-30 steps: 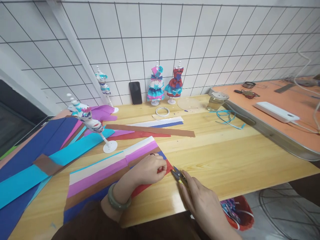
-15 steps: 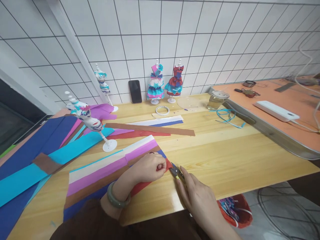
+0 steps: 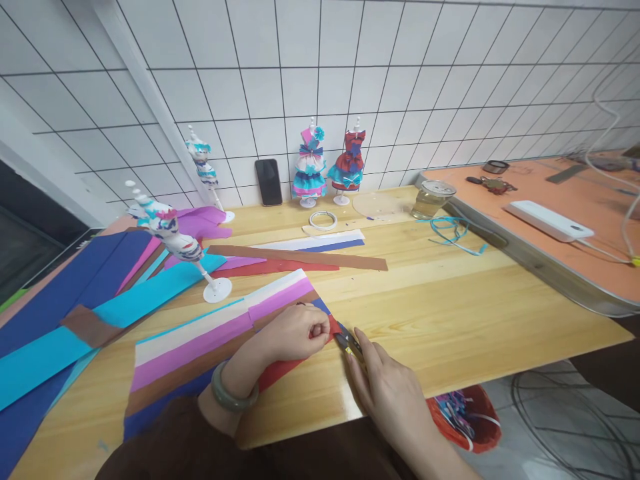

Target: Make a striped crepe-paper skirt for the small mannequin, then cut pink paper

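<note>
My left hand is closed, thumb and fingers pinched at the end of a red paper strip. That strip is the nearest of several overlapping strips in white, purple, brown and blue that lie slanted across the table. In my right hand is a pair of small dark thread snips, gripped between thumb and fingers. Their blades point to the left and meet the red corner just beside my left fingertips. The left hand and forearm cover part of the strips.
To the left a white mannequin leans above a turquoise strip. Along the tiled wall stand a phone and two dressed mannequins. A glass jar and blue cord lie right. Below the edge hangs a red bag.
The snips and my right hand have shifted slightly left, with the blades now closer in on the red corner. My left hand keeps its pinch. The whole view has drifted a little.
</note>
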`<state>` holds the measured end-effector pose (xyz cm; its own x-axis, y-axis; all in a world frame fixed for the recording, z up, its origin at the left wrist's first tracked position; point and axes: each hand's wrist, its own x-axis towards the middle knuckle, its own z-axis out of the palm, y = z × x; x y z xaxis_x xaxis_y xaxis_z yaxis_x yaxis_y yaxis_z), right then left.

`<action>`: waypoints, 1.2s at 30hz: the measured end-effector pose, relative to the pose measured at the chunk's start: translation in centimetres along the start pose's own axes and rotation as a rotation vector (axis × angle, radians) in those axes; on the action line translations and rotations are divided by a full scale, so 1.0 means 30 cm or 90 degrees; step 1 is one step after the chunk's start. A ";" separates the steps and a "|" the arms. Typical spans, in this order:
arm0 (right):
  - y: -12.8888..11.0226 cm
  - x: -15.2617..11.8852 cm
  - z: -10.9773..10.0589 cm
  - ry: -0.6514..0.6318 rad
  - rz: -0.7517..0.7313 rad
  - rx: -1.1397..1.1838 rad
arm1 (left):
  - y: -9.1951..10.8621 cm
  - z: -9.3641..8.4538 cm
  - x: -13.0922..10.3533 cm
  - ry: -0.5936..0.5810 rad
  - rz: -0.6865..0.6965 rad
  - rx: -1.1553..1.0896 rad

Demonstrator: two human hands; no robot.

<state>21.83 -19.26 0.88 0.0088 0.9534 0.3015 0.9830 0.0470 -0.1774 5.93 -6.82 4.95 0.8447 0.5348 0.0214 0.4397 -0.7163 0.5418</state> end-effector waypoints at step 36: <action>0.023 -0.009 0.032 0.049 -0.041 -0.081 | -0.013 0.021 0.001 -0.016 0.021 0.042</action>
<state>22.32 -19.20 -0.23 -0.0457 0.9238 0.3802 0.9972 0.0645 -0.0366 5.97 -6.81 4.22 0.8661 0.4995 0.0160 0.4303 -0.7616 0.4845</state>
